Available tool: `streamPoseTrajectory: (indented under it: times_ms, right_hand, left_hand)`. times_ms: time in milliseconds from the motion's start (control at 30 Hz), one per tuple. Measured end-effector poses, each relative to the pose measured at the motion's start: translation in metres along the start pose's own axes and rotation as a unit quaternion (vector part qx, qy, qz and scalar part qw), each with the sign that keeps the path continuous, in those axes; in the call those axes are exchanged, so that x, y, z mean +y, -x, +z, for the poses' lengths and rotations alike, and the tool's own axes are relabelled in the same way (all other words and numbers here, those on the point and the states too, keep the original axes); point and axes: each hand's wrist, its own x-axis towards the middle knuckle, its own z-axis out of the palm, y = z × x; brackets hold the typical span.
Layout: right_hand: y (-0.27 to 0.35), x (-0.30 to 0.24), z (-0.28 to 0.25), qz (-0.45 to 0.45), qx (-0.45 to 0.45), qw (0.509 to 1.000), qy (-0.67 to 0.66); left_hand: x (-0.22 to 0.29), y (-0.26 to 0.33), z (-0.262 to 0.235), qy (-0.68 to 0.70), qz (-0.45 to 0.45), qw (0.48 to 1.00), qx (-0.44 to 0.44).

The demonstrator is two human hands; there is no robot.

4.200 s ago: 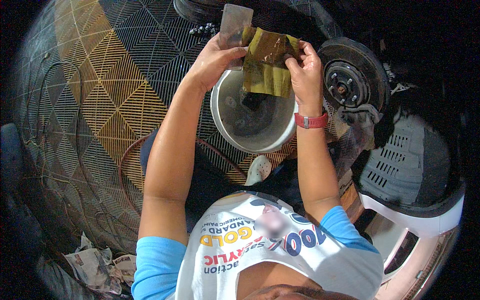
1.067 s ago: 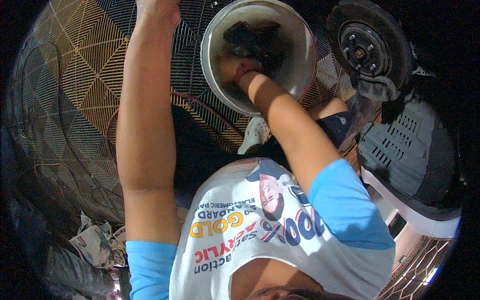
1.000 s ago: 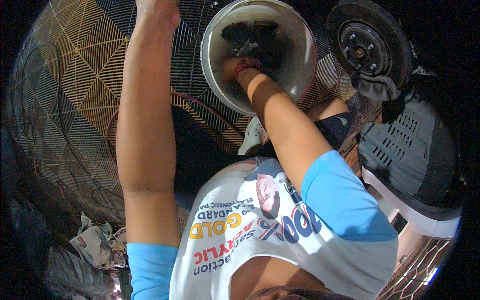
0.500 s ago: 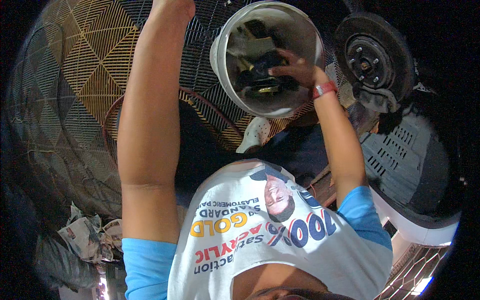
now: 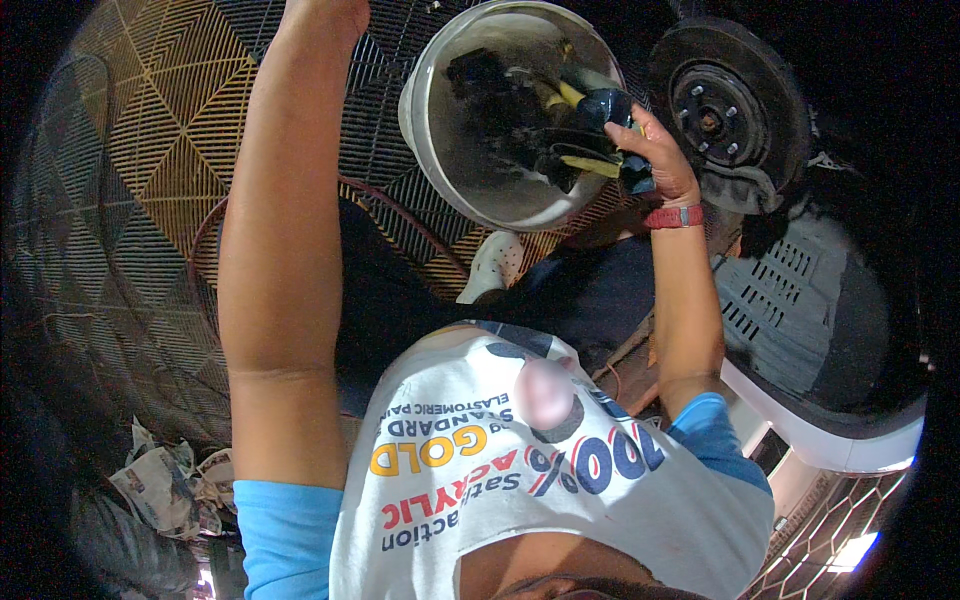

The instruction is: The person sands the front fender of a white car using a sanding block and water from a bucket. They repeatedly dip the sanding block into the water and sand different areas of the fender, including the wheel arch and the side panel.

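My right hand [image 5: 660, 155] is at the right rim of a white bucket [image 5: 425, 130], fingers wrapped round a bundle of dark blue and yellow pieces [image 5: 605, 105]. Their exact kind I cannot make out. The bundle hangs over the bucket's mouth, tilted inward. More dark things [image 5: 480, 80] lie inside, too shadowed to name. My left arm stretches far forward, and only the heel of my left hand [image 5: 340, 12] shows at the upper edge, its fingers cut off from view.
A wheel hub with a brake disc [image 5: 730, 105] stands right of the bucket. Below it lies a grey slotted panel [image 5: 775, 280]. Grid-patterned floor tiles [image 5: 160, 130] spread on the left, with a dark red hose [image 5: 405, 215] across them. Crumpled newspaper [image 5: 160, 485] lies at lower left.
My right hand has come up out of the bucket's middle to its right rim, now with the blue and yellow pieces in it. The left arm stays stretched forward.
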Motion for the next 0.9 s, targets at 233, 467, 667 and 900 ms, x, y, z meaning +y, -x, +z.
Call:
streamPoseTrajectory:
  times_ms: [233, 467, 667, 900]
  right_hand:
    - [0.004, 0.029, -0.03, -0.038, 0.037, 0.98, -0.191]
    - [-0.011, 0.044, -0.032, -0.048, 0.101, 0.95, -0.293]
    - [-0.005, 0.024, -0.007, -0.008, 0.022, 0.951, -0.309]
    - [-0.01, 0.023, 0.003, 0.005, 0.081, 0.969, -0.232]
  left_hand:
    - [-0.009, -0.002, -0.003, 0.06, 0.042, 0.997, -0.038]
    - [0.001, 0.005, 0.002, 0.07, 0.038, 0.996, -0.044]
    - [-0.005, 0.0, 0.0, 0.081, 0.041, 0.993, -0.071]
    - [-0.001, 0.0, 0.001, 0.057, 0.029, 0.997, -0.038]
